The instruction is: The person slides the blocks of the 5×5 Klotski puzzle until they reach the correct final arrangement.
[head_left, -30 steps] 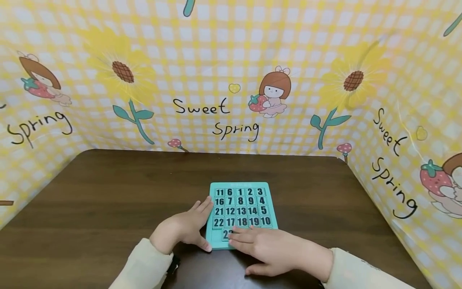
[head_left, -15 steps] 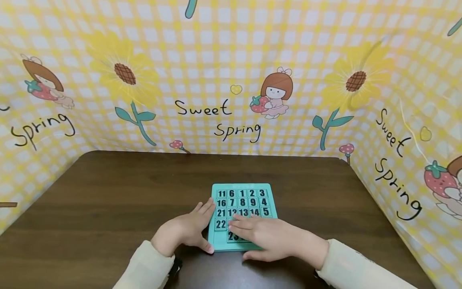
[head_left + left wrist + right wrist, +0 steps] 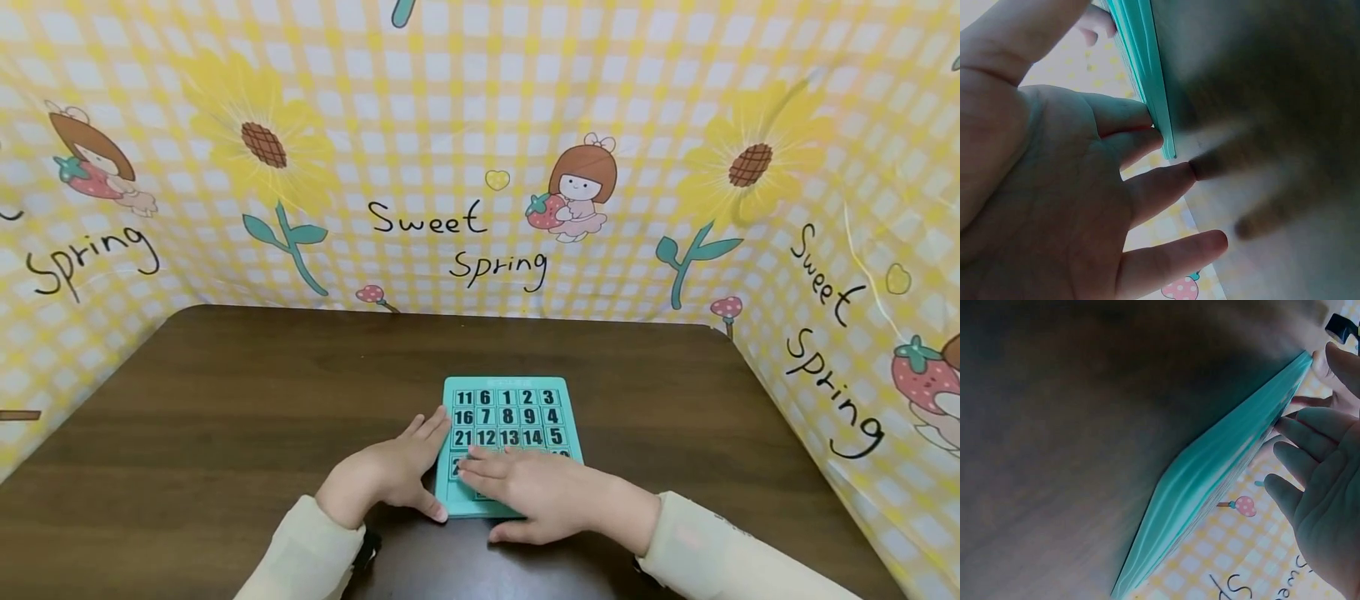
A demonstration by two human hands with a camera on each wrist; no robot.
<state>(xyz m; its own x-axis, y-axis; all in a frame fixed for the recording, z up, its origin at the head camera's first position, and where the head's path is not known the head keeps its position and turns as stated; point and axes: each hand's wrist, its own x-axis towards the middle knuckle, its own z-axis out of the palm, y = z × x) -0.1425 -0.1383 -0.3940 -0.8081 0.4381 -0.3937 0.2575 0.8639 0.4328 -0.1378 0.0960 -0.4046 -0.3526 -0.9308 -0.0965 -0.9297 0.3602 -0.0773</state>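
The board (image 3: 461, 500) is laid on the table (image 3: 262, 400); its left edge is touched by the left hand (image 3: 393, 471), fingers spread; its near part is covered by the right hand (image 3: 536, 492), fingers almost straight; tiles (image 3: 509, 416) are best slid lightly and squarely, the board kept braced.

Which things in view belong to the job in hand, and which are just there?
Part of the job:
- teal number sliding puzzle
- left hand, at its left edge
- right hand, over its lower rows

Just there:
- dark wood-grain table
- yellow checked "Sweet Spring" cloth
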